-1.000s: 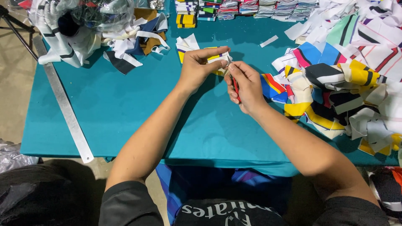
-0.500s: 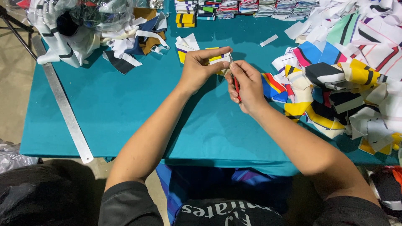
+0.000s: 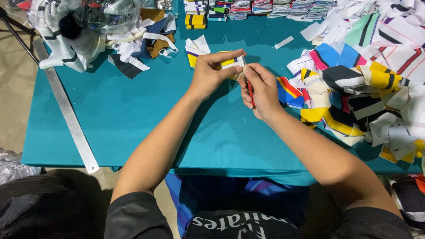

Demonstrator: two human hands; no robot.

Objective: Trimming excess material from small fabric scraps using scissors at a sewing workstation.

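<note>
Overhead, the head camera looks down on a table covered in teal cloth (image 3: 133, 115), where a person in a dark shirt works with both bare hands near the middle of the far half. The left hand (image 3: 211, 73) is curled, its thumb and forefinger pinched shut on a small fabric piece (image 3: 231, 62) that is white with yellow and purple stripes, held just above the cloth. The right hand (image 3: 262, 88) sits just beside it, fingers closed around a slim red-handled tool (image 3: 250, 90) whose tip points up at the near edge of the fabric piece; what kind of tool it is cannot be told, since the hand hides most of it. The two hands nearly touch at the fingertips. Behind the left hand another small white and yellow scrap (image 3: 195, 48) lies flat on the cloth. To the person's right a loose pile of striped fabric pieces (image 3: 363, 88) in yellow, black, white, blue and pink spreads across the table edge. At the far left corner lies a heap of white and dark scraps (image 3: 93, 40) partly under clear plastic, and a long metal ruler (image 3: 66, 106) runs along the left edge. Folded stacks of fabric (image 3: 248, 9) line the far side.
</note>
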